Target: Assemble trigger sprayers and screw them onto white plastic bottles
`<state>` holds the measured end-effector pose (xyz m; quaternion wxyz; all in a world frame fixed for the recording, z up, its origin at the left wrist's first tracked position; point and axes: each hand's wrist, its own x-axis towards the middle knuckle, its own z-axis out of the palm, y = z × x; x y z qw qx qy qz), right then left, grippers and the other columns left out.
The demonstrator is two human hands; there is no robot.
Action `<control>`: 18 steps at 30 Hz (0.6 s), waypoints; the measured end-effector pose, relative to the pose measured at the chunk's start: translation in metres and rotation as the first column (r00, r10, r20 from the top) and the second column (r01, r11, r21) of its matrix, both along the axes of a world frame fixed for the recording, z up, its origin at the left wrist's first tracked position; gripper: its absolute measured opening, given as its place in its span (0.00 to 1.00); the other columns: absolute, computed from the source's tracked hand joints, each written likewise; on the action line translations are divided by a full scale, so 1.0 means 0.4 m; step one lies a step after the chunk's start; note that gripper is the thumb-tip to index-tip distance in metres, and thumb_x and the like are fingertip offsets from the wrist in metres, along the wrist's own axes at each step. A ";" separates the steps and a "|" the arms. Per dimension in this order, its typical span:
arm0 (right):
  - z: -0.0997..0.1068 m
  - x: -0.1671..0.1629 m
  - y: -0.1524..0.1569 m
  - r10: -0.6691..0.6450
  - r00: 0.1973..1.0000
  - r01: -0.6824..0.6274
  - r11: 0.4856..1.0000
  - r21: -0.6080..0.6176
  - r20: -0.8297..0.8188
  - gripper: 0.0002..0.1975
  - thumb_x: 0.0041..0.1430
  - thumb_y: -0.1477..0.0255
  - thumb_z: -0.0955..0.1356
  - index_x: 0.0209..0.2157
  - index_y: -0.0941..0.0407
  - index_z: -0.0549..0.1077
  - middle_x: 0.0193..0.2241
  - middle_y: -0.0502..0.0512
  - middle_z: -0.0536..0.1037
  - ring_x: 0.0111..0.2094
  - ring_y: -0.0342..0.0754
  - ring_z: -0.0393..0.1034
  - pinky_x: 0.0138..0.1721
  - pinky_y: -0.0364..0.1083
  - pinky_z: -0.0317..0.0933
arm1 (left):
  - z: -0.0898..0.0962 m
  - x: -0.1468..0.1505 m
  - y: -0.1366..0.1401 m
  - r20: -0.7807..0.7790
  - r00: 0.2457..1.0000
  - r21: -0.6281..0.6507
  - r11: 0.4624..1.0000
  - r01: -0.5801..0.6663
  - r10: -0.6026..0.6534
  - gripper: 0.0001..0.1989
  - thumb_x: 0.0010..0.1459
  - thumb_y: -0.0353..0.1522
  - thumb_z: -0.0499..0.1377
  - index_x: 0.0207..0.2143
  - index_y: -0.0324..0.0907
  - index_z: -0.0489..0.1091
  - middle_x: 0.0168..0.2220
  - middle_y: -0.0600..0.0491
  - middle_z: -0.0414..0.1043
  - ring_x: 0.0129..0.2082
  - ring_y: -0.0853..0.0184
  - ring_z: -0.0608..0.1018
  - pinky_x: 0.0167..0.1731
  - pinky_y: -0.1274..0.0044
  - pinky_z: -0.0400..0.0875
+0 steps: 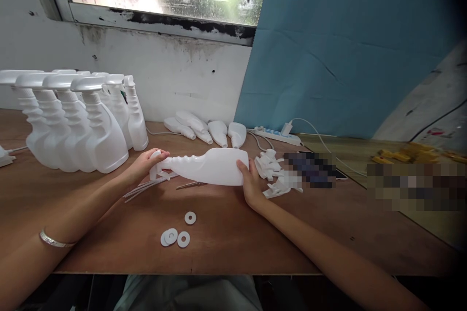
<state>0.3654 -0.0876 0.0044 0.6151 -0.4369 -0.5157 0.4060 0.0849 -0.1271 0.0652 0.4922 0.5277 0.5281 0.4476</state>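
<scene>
A white spray bottle [215, 166] lies sideways between my hands, its neck pointing left and its base right. My left hand [148, 165] is closed around the white trigger head at the neck. The base end is gripped by my right hand [251, 182], thumb on the near side. Under the neck, several thin white tubes [146, 187] rest on the table, and a slim metal tool [188, 185] lies below the bottle, partly hidden. Closer to me are several flat white washers [183, 239].
Several assembled spray bottles [105, 131] stand at the left. Bottles without heads [219, 132] lie along the wall. White trigger heads [270, 165] are piled right of my right hand, beside a blurred phone [310, 167]. A power strip [277, 136] and yellow pieces [401, 153] sit farther right.
</scene>
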 end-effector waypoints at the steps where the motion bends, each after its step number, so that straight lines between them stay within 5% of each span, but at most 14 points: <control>1: -0.001 -0.001 -0.001 -0.004 1.000 0.004 1.000 -0.002 0.001 0.15 0.50 0.57 0.66 0.36 0.51 0.65 0.34 0.49 0.71 0.35 0.48 0.66 0.33 0.46 0.62 | 0.001 -0.001 0.000 0.019 1.000 -0.018 1.000 0.019 -0.019 0.20 0.45 0.45 0.60 0.36 0.39 0.67 0.30 0.50 0.74 0.33 0.60 0.77 0.32 0.74 0.72; 8: 0.003 -0.002 -0.008 0.000 1.000 -0.001 1.000 0.026 0.019 0.14 0.50 0.57 0.65 0.36 0.50 0.65 0.33 0.49 0.72 0.35 0.49 0.66 0.33 0.47 0.62 | -0.012 -0.005 0.013 0.000 1.000 -0.169 0.986 -0.014 0.014 0.23 0.45 0.49 0.59 0.26 0.36 0.73 0.20 0.47 0.73 0.23 0.63 0.75 0.24 0.77 0.71; 18: 0.006 -0.003 -0.008 -0.018 1.000 0.018 1.000 0.004 -0.011 0.15 0.50 0.58 0.65 0.37 0.51 0.65 0.36 0.50 0.71 0.37 0.49 0.66 0.35 0.46 0.62 | -0.012 0.002 0.012 0.172 0.985 -0.073 0.997 0.014 -0.001 0.15 0.38 0.35 0.67 0.29 0.38 0.71 0.26 0.50 0.74 0.30 0.62 0.77 0.27 0.78 0.73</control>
